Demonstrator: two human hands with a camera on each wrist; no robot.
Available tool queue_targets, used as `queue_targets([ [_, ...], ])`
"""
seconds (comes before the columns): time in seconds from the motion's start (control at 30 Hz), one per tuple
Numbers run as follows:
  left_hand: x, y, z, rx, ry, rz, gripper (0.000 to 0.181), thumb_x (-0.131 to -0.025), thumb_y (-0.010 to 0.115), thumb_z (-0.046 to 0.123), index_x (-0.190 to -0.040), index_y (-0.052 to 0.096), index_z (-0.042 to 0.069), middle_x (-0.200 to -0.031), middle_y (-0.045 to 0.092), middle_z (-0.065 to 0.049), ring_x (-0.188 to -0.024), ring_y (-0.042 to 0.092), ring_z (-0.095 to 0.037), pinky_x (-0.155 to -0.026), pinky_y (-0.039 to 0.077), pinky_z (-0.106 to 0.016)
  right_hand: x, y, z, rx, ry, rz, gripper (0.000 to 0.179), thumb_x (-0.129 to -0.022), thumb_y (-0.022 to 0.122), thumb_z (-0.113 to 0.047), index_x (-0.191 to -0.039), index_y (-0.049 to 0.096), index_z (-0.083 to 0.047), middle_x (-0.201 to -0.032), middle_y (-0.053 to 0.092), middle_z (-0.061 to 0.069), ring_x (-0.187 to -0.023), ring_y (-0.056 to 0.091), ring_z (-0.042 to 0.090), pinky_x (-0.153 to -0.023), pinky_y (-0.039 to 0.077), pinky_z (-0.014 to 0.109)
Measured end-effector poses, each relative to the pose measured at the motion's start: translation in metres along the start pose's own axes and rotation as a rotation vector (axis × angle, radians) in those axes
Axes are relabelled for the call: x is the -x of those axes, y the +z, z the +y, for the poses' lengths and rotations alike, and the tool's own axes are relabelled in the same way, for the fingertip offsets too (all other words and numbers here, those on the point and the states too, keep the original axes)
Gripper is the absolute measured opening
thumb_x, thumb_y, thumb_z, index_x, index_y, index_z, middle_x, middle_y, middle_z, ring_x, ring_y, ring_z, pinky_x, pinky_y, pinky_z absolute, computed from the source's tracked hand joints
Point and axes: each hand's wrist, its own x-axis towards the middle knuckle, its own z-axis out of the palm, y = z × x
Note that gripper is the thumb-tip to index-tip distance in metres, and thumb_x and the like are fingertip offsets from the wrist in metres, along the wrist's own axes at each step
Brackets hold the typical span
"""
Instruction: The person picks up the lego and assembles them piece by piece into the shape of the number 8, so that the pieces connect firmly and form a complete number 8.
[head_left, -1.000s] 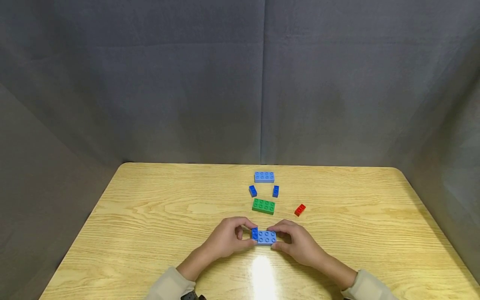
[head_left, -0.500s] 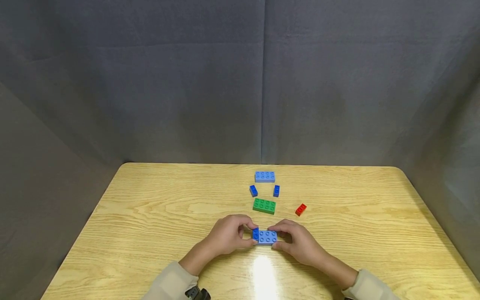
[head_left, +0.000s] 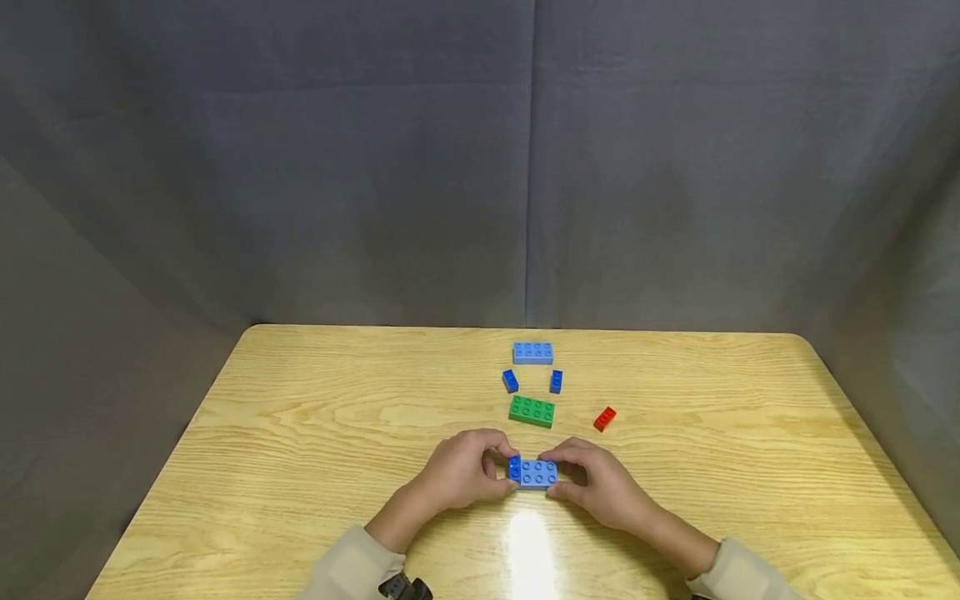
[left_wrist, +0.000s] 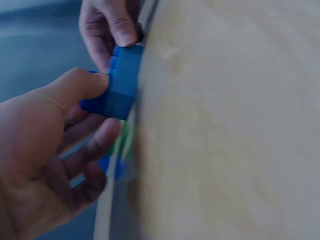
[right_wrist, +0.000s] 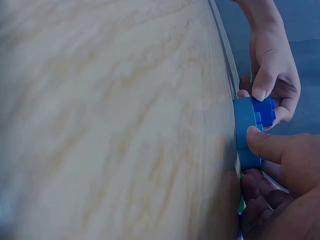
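Observation:
A light blue brick [head_left: 537, 474] lies on the table near its front, studs up. On its left end sits a small dark blue brick [head_left: 514, 468], which my left hand [head_left: 467, 471] pinches between thumb and fingers. From the other side my right hand [head_left: 592, 483] grips the light blue brick's right end, thumb at the near face and index finger at the far face. In the right wrist view the dark blue brick [right_wrist: 264, 111] stands on the light blue brick [right_wrist: 246, 132]; whether it is fully pressed down I cannot tell.
Beyond the hands lie a green brick [head_left: 532, 412], two small dark blue bricks [head_left: 511, 382] and another light blue brick [head_left: 533, 353]. A small red brick [head_left: 604, 418] is to their right. A grey curtain [head_left: 480, 167] hangs behind the wooden table [head_left: 300, 400].
Both hands keep their hold on the two bricks. The whole scene shifts slightly right in the head view, and the left wrist turns a little.

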Motion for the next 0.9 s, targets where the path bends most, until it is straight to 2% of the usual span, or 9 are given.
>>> queue_targets([
  [0.17,-0.0009,0.0001,0.0035,0.096,-0.043,-0.039,0.028,-0.072,0.08,0.021,-0.095,0.064,0.021,-0.065,0.06,0.008,-0.055,0.056,-0.004,-0.049,0.045,-0.022,0.0005,-0.0001,-0.0008,-0.011,0.018,-0.01,0.037,-0.078,0.077,-0.016,-0.113,0.067,-0.017,-0.102,0.06,-0.015,-0.09,0.055,0.01,-0.079,0.048,0.026],
  [0.3,-0.0002,0.0004,0.0049,0.181,-0.063,-0.057,0.029,-0.073,0.079,0.015,-0.098,0.064,0.017,-0.081,0.064,0.006,-0.059,0.058,-0.006,-0.051,0.047,-0.022,0.0002,0.0001,-0.001,-0.014,0.019,-0.005,0.037,-0.078,0.076,-0.015,-0.113,0.067,-0.016,-0.102,0.06,-0.014,-0.089,0.055,0.01,-0.078,0.048,0.026],
  [0.4,0.0014,0.0021,0.0038,0.252,-0.083,-0.051,0.032,-0.074,0.079,0.013,-0.102,0.064,0.014,-0.094,0.064,0.004,-0.062,0.06,-0.009,-0.053,0.049,-0.022,-0.0002,0.0003,-0.0012,-0.009,0.007,-0.002,0.037,-0.078,0.076,-0.015,-0.113,0.067,-0.014,-0.101,0.061,-0.013,-0.089,0.056,0.012,-0.077,0.048,0.026],
  [0.57,0.0039,0.0061,0.0022,0.344,-0.116,-0.019,0.036,-0.074,0.08,0.013,-0.106,0.065,0.012,-0.093,0.065,0.001,-0.063,0.06,-0.012,-0.052,0.048,-0.023,0.0005,0.0007,-0.0004,-0.005,0.0,0.001,0.036,-0.079,0.076,-0.016,-0.113,0.066,-0.013,-0.101,0.06,-0.011,-0.087,0.055,0.012,-0.075,0.048,0.026],
  [0.7,0.0055,0.0082,0.0028,0.366,-0.126,-0.002,0.037,-0.073,0.08,0.014,-0.107,0.065,0.012,-0.096,0.065,0.0,-0.065,0.061,-0.013,-0.053,0.048,-0.023,0.0009,0.0006,-0.0009,-0.011,0.012,0.0,0.036,-0.078,0.076,-0.016,-0.113,0.067,-0.014,-0.101,0.06,-0.012,-0.087,0.055,0.011,-0.076,0.048,0.026],
  [0.9,0.0063,0.0098,0.0024,0.329,-0.126,0.022,0.036,-0.073,0.081,0.017,-0.105,0.066,0.013,-0.101,0.066,-0.001,-0.067,0.061,-0.011,-0.055,0.048,-0.023,0.0013,0.0009,-0.0011,-0.015,0.009,0.003,0.036,-0.078,0.077,-0.016,-0.113,0.067,-0.015,-0.101,0.06,-0.013,-0.087,0.055,0.01,-0.076,0.048,0.025],
])
